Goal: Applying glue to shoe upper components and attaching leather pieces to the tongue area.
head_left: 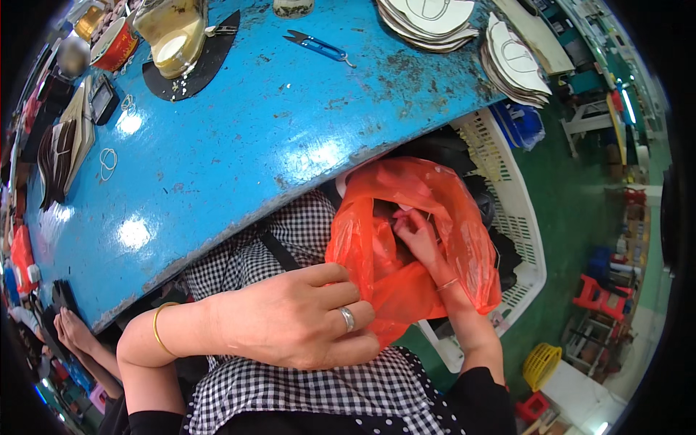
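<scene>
A red plastic bag [457, 196] hangs with its mouth gaping beside the table edge, partly over my lap. My left hand [293, 315], with a ring and a yellow bangle at the wrist, is closed on the bag's near left edge. Inside the mouth is my right hand [419, 239], its fingertips pinched together. Something small and pale shows at those fingertips, too unclear to name. The bag's deeper contents are hidden by its folds and my hand.
Under the bag stands a white plastic crate [533, 239] holding black pieces. On the blue table [239, 145] lie blue thread snips [317, 46], stacked pale cut pieces [428, 22] and a glue container [170, 47]. Another person's hands [72, 330] show at far left.
</scene>
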Demonstrator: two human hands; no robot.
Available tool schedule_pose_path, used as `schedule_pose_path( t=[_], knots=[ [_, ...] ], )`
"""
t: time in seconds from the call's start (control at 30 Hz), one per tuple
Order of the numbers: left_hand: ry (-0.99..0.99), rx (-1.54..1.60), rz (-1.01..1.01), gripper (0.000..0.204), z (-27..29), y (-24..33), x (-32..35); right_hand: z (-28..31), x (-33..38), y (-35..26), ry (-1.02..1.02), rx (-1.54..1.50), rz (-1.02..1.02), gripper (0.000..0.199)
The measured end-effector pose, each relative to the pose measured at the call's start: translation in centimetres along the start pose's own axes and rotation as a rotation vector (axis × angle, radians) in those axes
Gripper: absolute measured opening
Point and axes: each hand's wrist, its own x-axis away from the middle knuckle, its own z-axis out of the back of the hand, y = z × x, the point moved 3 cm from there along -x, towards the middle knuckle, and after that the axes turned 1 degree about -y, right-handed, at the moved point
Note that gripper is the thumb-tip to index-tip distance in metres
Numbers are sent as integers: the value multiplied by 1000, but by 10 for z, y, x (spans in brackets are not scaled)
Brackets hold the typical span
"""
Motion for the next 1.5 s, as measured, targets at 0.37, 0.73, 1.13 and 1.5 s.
schedule_pose_path(
  t=[0.37, 0.73, 1.13, 1.5],
  knots=[
    [17, -4, -54, 17, -5, 2, -6, -19, -30, -30, 452, 952, 356, 41],
    [-48, 37, 26, 13, 4, 2, 7, -5, -57, 33, 179, 755, 121, 38],
    [-292, -57, 433, 14, 11, -21, 52, 69, 26, -118, 295, 651, 185, 23],
    [-370, 24, 742, 73, 7, -46, 80, 103, 105, -154, 9, -143, 161, 54]
  ],
)
